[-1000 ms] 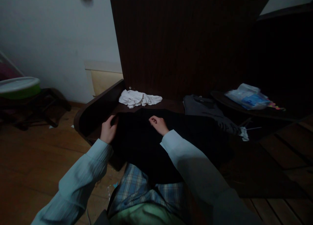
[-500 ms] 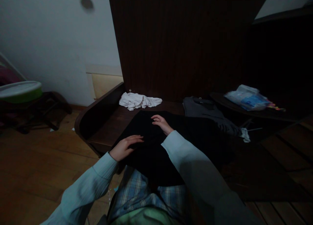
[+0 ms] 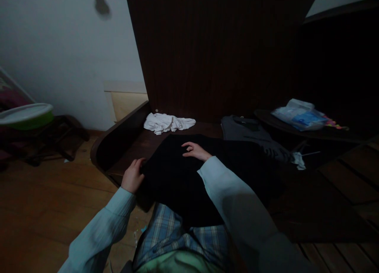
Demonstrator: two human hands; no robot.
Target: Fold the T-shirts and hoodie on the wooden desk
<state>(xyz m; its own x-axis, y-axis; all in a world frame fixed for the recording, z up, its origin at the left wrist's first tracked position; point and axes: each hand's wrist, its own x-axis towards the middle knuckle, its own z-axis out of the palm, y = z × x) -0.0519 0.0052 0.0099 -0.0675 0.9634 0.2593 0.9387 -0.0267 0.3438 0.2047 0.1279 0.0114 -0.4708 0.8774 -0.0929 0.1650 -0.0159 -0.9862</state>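
Note:
A black piece of cloth, likely a garment, lies spread over the dark wooden bench and reaches my lap. My left hand is at its left edge, with fingers and thumb closed about the border; the fingertips are partly lost in the dark cloth. Over the upper middle of the cloth, my right hand rests with fingers apart and slightly bent, holding nothing. Folds in the black cloth are too dark to make out.
A crumpled white cloth lies at the back of the bench. Behind the black cloth on the right is a grey garment. A plastic package sits on a dark shelf. A green tub with a pale lid stands far left.
My left hand has moved left and slightly down, from lying on the black cloth to closing at its left edge. My right hand stays nearly in place, its fingers a little more bent.

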